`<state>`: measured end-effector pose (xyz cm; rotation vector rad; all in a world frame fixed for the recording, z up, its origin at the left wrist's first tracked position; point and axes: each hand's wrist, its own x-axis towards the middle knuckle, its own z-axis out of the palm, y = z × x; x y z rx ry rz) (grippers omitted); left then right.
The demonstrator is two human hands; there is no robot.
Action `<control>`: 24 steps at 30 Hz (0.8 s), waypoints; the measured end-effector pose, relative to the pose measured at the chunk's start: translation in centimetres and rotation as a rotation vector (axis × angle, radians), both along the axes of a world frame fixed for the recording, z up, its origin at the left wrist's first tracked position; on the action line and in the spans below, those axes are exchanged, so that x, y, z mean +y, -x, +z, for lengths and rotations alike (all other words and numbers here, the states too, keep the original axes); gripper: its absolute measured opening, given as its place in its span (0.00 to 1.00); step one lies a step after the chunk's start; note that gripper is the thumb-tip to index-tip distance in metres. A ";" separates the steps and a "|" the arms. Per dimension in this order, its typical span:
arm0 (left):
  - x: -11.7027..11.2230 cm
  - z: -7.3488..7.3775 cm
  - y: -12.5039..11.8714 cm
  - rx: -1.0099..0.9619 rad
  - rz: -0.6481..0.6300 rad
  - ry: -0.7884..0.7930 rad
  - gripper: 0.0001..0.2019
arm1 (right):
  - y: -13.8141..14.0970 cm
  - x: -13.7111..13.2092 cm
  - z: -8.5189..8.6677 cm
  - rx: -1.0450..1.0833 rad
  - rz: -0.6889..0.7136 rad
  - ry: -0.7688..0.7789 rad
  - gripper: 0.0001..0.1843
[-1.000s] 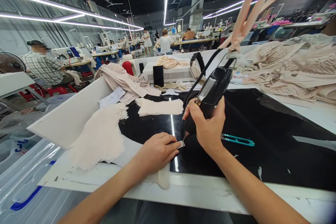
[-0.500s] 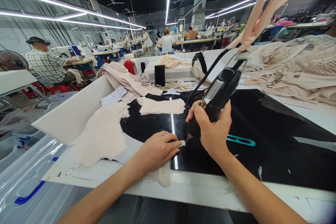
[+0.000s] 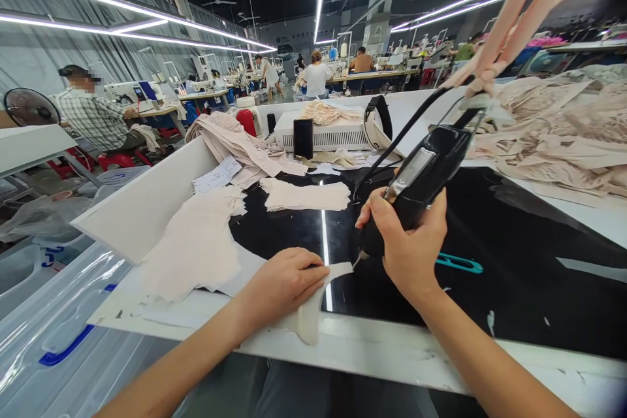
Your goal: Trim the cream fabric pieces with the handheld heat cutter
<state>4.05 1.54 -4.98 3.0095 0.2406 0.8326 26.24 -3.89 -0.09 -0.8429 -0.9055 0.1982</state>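
My right hand grips a black hand-held cutting tool hung from a pink strap overhead. The tool's tip touches the end of a narrow beige fabric strip on the black work surface. My left hand presses that strip flat, fingers closed over it, just left of the tool tip. The strip's lower end droops over the table's white front edge.
Beige fabric pieces and a stack lie to the left. Teal snips rest right of my right hand. A large beige pile fills the right. A white box, phone and other workers sit behind.
My left hand has slid back left along the strip, baring more of its end by the tool tip. The view has shifted slightly, and the tool stays on the strip's end.
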 end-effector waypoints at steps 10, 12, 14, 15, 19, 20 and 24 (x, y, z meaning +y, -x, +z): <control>-0.2 -0.8 0.0 -0.034 0.006 0.042 0.17 | -0.1 0.1 0.3 0.051 -0.005 -0.003 0.25; -0.2 -1.0 -0.1 -0.037 0.009 0.050 0.16 | 0.1 0.4 0.5 0.063 0.006 -0.015 0.26; -0.2 -1.1 -0.1 -0.031 0.016 0.054 0.16 | 0.4 0.7 0.7 0.069 0.021 -0.031 0.26; -0.2 -1.2 -0.2 -0.023 0.021 0.055 0.16 | 0.6 0.9 0.7 0.069 0.027 -0.034 0.26; -0.3 -1.4 -0.3 0.008 0.040 0.054 0.16 | 1.4 1.4 0.4 0.068 0.052 -0.016 0.26; -0.3 -1.4 -0.3 0.006 0.040 0.051 0.16 | 1.5 1.4 0.3 0.069 0.056 -0.016 0.26; -0.3 -1.4 -0.4 -0.005 0.036 0.041 0.17 | 1.8 1.5 0.0 0.059 0.065 -0.015 0.24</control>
